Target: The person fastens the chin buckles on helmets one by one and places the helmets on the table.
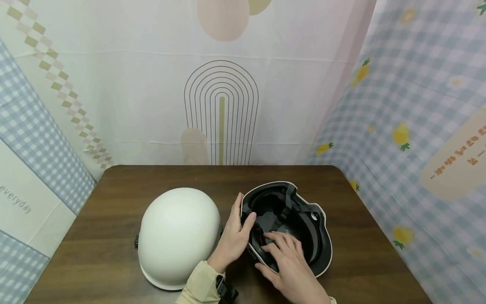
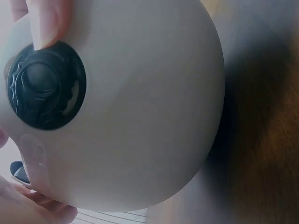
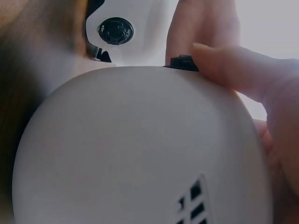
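A white helmet [image 1: 322, 221] lies tipped on the brown table, its black-lined inside and dark straps facing up toward me. My left hand [image 1: 235, 236] grips its left rim, thumb over the edge and fingers along the outer shell. In the left wrist view a fingertip [image 2: 45, 23] touches the round black knob [image 2: 46, 86] on the shell. My right hand [image 1: 288, 261] holds the near rim, fingers reaching inside over the lining, fingertips partly hidden. Its thumb [image 3: 229, 63] rests outside beside a black part [image 3: 183, 63] in the right wrist view.
A second white helmet [image 1: 178, 236] stands dome up on the left, close beside my left forearm. The wooden table [image 1: 95, 236] has its far edge against a patterned curtain [image 1: 152, 105]. Checked cloth [image 1: 398, 169] hangs along the right side.
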`<state>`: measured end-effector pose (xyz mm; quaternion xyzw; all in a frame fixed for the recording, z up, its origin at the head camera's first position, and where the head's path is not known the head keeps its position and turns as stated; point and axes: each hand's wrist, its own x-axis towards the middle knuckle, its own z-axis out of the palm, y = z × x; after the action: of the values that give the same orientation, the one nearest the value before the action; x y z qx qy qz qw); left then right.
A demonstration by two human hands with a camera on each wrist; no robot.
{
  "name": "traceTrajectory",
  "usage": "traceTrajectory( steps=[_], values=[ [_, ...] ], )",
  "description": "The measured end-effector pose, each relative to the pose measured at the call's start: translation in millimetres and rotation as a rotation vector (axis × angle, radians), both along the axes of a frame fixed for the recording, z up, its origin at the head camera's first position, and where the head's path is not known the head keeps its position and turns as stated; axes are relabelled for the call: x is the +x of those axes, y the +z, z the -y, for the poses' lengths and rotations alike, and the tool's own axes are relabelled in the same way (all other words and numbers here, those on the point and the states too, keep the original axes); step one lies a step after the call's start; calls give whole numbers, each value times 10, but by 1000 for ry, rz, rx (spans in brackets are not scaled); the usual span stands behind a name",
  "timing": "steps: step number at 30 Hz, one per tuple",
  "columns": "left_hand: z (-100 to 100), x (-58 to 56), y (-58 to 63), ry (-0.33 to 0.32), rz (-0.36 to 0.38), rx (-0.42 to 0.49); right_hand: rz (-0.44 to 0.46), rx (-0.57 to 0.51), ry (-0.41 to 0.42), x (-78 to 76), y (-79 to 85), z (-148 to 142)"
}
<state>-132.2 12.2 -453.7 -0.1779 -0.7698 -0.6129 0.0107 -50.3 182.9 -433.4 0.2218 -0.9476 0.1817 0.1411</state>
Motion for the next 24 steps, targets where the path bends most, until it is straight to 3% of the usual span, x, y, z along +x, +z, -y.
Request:
traceTrajectory(
  steps=[12,17,24],
  values=[
    [-10,-44,-43,-17,28,-14,-151,-142,17,-69,32,17],
    [0,-60,-65,-22,29,-14,-139,-223,11,-69,57,39],
    [10,-75,-95,-41,4,12,-53,-313,-27,-56,94,41]
  ],
)
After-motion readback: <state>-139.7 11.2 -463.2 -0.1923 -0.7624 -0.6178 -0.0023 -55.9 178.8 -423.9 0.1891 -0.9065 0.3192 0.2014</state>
